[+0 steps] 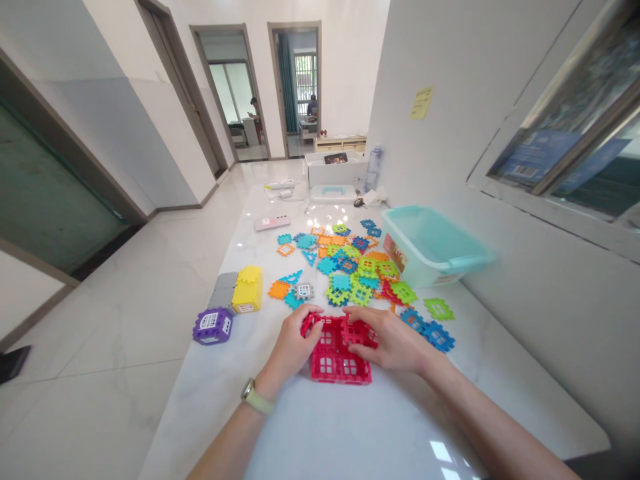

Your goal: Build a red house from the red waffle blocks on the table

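A red box built from interlocking window panels (pixel 341 367) stands on the white table in front of me, its inside visible from above. My left hand (pixel 296 339) grips its left side, thumb and fingers closed around a red panel there. My right hand (pixel 387 337) pinches a red window tile (pixel 355 331) between thumb and fingers, at the right part of the box. Whether that tile is joined to the box, I cannot tell. Just beyond the hands lies a pile of loose tiles (pixel 341 283) in blue, green, orange and red.
To the left stand a purple block (pixel 213 326), a yellow block (pixel 249 289) and a grey block (pixel 224 291). A teal plastic bin (pixel 425 267) sits by the wall at right. Farther back lie a pink phone (pixel 273 223) and a white case (pixel 333 194). People sit in distant rooms.
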A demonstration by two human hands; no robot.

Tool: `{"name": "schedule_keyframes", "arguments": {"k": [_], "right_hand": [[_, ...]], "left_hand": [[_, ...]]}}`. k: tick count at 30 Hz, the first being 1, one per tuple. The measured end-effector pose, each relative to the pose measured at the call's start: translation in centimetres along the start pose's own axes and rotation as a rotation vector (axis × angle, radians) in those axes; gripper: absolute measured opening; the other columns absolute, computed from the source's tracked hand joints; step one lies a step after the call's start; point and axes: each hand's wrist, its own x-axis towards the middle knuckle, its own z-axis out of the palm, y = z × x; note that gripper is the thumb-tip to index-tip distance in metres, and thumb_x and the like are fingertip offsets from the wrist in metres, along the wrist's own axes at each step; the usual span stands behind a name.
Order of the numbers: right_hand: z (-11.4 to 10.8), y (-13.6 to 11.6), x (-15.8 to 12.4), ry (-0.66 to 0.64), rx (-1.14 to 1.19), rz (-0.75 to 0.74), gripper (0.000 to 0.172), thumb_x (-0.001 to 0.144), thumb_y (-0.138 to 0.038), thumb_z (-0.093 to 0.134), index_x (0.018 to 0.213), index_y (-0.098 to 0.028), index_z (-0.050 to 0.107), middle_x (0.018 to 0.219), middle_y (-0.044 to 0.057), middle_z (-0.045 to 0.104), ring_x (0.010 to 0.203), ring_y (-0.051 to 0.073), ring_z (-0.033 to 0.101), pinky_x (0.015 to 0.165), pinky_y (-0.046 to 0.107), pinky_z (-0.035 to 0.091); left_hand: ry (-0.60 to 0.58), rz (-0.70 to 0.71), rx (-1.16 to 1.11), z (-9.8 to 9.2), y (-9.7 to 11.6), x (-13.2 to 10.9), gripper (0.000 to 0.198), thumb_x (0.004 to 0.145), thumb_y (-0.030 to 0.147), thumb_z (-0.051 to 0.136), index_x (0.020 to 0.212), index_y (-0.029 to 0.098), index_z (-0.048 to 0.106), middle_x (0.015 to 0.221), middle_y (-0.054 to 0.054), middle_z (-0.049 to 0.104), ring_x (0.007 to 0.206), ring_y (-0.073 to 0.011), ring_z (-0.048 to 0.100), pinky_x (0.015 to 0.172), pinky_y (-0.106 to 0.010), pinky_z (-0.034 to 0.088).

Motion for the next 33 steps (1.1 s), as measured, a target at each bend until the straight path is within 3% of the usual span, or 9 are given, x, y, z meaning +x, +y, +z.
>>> {"name": "schedule_keyframes", "arguments": {"k": [5, 11, 16, 25, 33], "right_hand": [[0.4, 0.5, 0.1, 0.101, 0.023, -0.062, 0.023, 0.081, -0.025, 0.068, 0.103, -0.021, 0.063, 0.114, 0.010, 0.067, 0.109, 0.026, 0.061, 0.094, 0.040, 0.050], [1.0, 1.1, -0.1, 0.158, 0.108, 0.070, 0.047, 0.076, -0.029, 0.073, 0.119, -0.020, 0.056, 0.113, 0.010, 0.067, 0.101, 0.025, 0.065, 0.090, 0.040, 0.051], [1.2, 1.2, -0.1, 0.161, 0.156, 0.107, 0.052, 0.073, -0.029, 0.076, 0.119, -0.020, 0.054, 0.115, 0.010, 0.066, 0.102, 0.025, 0.064, 0.089, 0.040, 0.051], [0.4, 0.1, 0.0, 0.126, 0.064, 0.106, 0.036, 0.073, -0.035, 0.079, 0.105, -0.022, 0.067, 0.103, 0.006, 0.073, 0.092, 0.024, 0.068, 0.084, 0.036, 0.053], [-0.3, -0.3, -0.3, 0.060, 0.049, -0.005, 0.017, 0.083, -0.026, 0.068, 0.100, -0.024, 0.071, 0.106, 0.005, 0.074, 0.106, 0.025, 0.068, 0.088, 0.035, 0.054]], "left_hand": [[0.000, -0.008, 0.002, 0.0, 0.3, -0.1, 0.020, 0.086, 0.019, 0.055, 0.103, 0.020, 0.064, 0.103, -0.005, 0.069, 0.097, -0.0201, 0.064, 0.090, -0.030, 0.048], [-0.004, -0.010, 0.008, 0.0, 0.5, 0.0, 0.020, 0.085, 0.019, 0.055, 0.103, 0.019, 0.064, 0.103, -0.005, 0.069, 0.098, -0.0201, 0.064, 0.091, -0.030, 0.048], [-0.005, 0.004, 0.018, 0.0, 0.4, 0.0, 0.020, 0.086, 0.020, 0.055, 0.103, 0.019, 0.065, 0.103, -0.006, 0.070, 0.097, -0.0206, 0.064, 0.091, -0.031, 0.048], [0.023, 0.014, 0.026, 0.2, 0.2, 0.0, 0.019, 0.086, 0.022, 0.055, 0.102, 0.019, 0.065, 0.103, -0.006, 0.070, 0.097, -0.0208, 0.064, 0.091, -0.032, 0.048], [0.025, 0.001, 0.015, 0.1, 0.3, 0.0, 0.019, 0.086, 0.023, 0.055, 0.102, 0.019, 0.065, 0.103, -0.006, 0.070, 0.097, -0.0208, 0.064, 0.090, -0.033, 0.049]]}}
